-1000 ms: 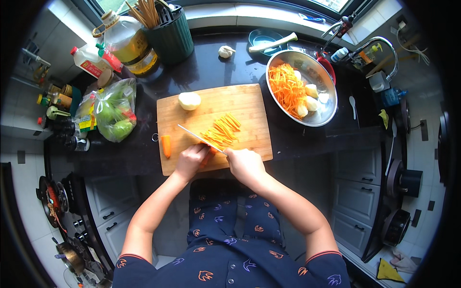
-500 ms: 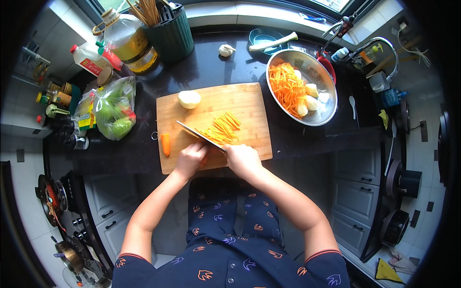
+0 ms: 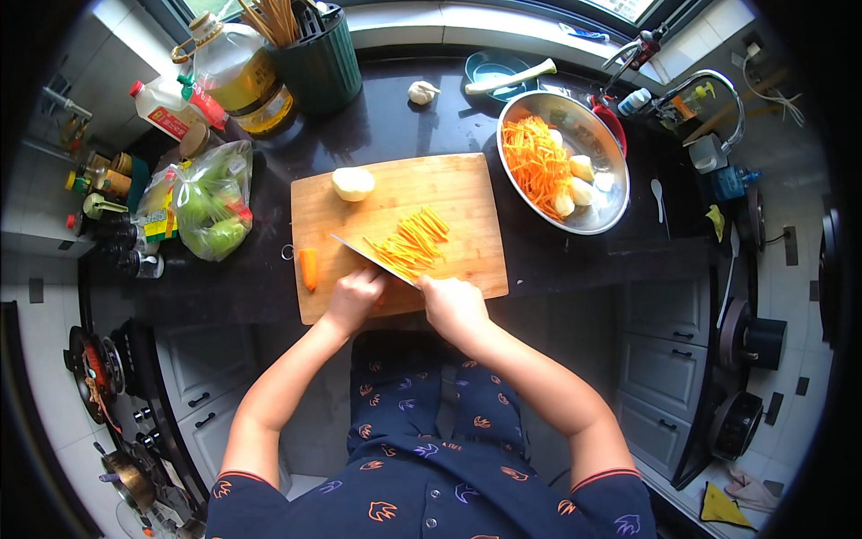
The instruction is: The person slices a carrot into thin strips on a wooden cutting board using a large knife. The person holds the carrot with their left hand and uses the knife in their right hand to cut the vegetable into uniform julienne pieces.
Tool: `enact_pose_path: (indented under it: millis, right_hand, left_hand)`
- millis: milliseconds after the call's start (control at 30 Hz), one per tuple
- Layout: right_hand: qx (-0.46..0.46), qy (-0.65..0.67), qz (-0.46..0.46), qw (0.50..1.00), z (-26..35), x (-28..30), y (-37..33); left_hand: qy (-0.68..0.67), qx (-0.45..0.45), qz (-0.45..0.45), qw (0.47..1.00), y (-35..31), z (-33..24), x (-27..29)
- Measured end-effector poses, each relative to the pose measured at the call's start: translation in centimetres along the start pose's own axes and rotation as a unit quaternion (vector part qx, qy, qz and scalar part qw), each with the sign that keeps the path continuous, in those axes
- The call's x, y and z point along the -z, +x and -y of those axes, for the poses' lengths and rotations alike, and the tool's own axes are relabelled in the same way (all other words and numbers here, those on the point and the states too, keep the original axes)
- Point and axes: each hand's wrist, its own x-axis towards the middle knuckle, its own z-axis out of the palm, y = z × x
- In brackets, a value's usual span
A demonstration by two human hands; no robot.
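On the wooden cutting board (image 3: 480, 242), my right hand (image 3: 452, 304) grips the kitchen knife (image 3: 373, 260) by its near right end. The blade slants away to the far left and shows as a thin strip. Just left of it, my left hand (image 3: 355, 295) has its fingers curled over a piece of carrot; only a little orange shows beside them. Carrot shreds (image 3: 413, 242) lie in a loose pile on the blade's right side. A carrot chunk (image 3: 309, 269) rests near the board's left edge. Farther back sits a peeled, pale potato-like piece (image 3: 354, 184).
A metal bowl (image 3: 618, 208) with carrot shreds and pale peeled pieces stands right of the board. Behind are a garlic bulb (image 3: 420, 92) and a teal dish (image 3: 485, 68) with a pale stalk across it. Bagged green vegetables (image 3: 211, 211) and an oil jug (image 3: 235, 76) stand left.
The knife blade has tipped slightly and come down a little beside the left fingers. Both hands keep nearly the same places; the whole view has shifted very slightly.
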Motion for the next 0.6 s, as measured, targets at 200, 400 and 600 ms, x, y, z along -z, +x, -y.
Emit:
enact_pose_path:
  millis: [200, 400, 600]
  right_hand:
    - [0.009, -0.003, 0.009, 1.000, 0.0, 0.1, 0.3]
    - [0.024, 0.010, -0.014, 1.000, 0.0, 1.1, -1.2]
    - [0.003, -0.002, 0.014, 1.000, -0.3, 0.1, -1.0]
  left_hand:
    - [-0.018, -0.001, -0.018, 1.000, 0.4, -0.2, 0.5]
    - [-0.006, -0.007, -0.026, 1.000, 0.3, -0.1, 0.0]
    - [0.004, -0.007, -0.006, 1.000, 0.0, 0.0, -0.1]
